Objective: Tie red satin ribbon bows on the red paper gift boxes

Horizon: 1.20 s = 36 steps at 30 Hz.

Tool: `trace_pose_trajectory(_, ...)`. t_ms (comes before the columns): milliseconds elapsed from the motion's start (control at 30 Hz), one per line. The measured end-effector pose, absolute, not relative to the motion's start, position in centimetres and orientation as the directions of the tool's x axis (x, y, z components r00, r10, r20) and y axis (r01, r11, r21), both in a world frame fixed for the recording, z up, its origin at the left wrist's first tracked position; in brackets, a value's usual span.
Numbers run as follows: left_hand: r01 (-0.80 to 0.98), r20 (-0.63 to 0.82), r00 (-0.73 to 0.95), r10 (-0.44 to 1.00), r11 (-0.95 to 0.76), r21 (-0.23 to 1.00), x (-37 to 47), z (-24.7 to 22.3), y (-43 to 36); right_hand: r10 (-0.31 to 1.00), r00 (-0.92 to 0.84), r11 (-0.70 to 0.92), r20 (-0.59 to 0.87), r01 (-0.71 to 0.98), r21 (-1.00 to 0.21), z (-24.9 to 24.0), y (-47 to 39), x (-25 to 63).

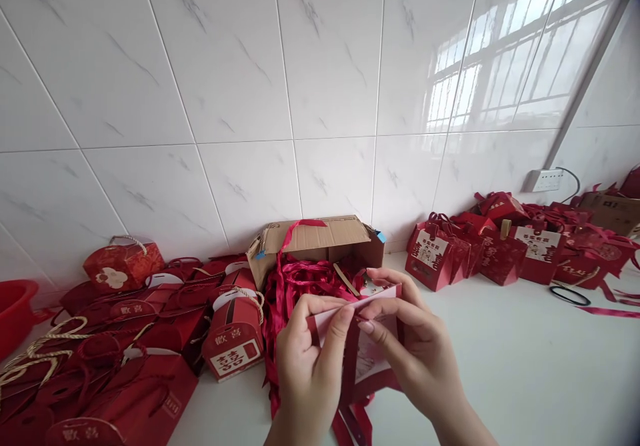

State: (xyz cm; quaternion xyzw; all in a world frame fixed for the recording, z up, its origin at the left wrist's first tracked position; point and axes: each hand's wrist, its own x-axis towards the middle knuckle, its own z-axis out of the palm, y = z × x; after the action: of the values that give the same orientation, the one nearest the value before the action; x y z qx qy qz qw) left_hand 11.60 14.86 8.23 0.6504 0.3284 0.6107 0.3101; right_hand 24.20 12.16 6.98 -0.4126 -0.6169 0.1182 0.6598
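A red and pale pink paper gift box (367,356) is held up between both hands at the middle front. My left hand (315,353) grips its left top edge, thumb pressed against the near face. With thumb and fingers pinched at the top edge, my right hand (407,339) holds the other side. Dark red ribbon (353,426) hangs below the box. Just behind the hands stands an open cardboard carton (320,243), with a heap of dark red ribbons (315,276) spilling over its front. Part of the box is hidden by my fingers.
Many red gift boxes (145,386) with cord handles crowd the left, beside a red plastic basin (15,313). More red gift bags (430,256) line the wall at right. A black ring (570,295) lies on the white table (525,366). A power strip (546,180) is against the tiled wall.
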Motion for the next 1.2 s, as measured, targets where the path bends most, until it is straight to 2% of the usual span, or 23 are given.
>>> trace_pose_trajectory(133, -0.036, 0.687, 0.101, 0.72, -0.687, 0.726, 11.5, 8.0, 15.0, 0.581, 0.273, 0.707, 0.767, 0.299, -0.641, 6.8, 12.3, 24.3)
trace_pose_trajectory(233, -0.081, 0.756, 0.204, 0.623, -0.758, 0.647, 11.4, 7.6, 15.2, 0.626, 0.263, 0.691, 0.734, 0.25, -0.679, 7.0, 12.3, 24.7)
trace_pose_trajectory(333, -0.015, 0.762, 0.268, 0.59, -0.788, 0.616, 11.6, 7.3, 15.4, 0.635, 0.272, 0.673, 0.723, 0.265, -0.691, 7.3, 12.3, 25.4)
trace_pose_trajectory(500, 0.233, 0.631, 0.284, 0.721, -0.691, 0.684, 12.1, 7.2, 15.9, 0.578, 0.397, 0.624, 0.713, 0.348, -0.699, 7.6, 12.4, 26.5)
trace_pose_trajectory(633, 0.259, 0.441, 0.343, 0.83, -0.534, 0.804, 11.7, 7.5, 16.1, 0.592, 0.478, 0.544, 0.649, 0.357, -0.759, 7.6, 12.5, 27.1)
trace_pose_trajectory(767, 0.242, 0.304, 0.409, 0.86, -0.424, 0.873, 12.0, 7.4, 15.6, 0.566, 0.519, 0.508, 0.641, 0.392, -0.767, 7.5, 12.6, 27.1)
trace_pose_trajectory(967, 0.174, 0.317, 0.384, 0.867, -0.405, 0.898, 13.1, 6.5, 15.7, 0.563, 0.489, 0.495, 0.666, 0.446, -0.746, 7.4, 12.6, 27.1)
trace_pose_trajectory(1100, 0.241, 0.314, 0.531, 0.787, -0.496, 0.834, 11.7, 7.3, 16.3, 0.552, 0.498, 0.5, 0.669, 0.444, -0.744, 7.4, 12.4, 27.8)
trace_pose_trajectory(1200, 0.298, 0.362, 0.549, 0.753, -0.581, 0.757, 9.8, 8.3, 16.7, 0.557, 0.478, 0.513, 0.679, 0.445, -0.734, 7.4, 12.1, 28.7)
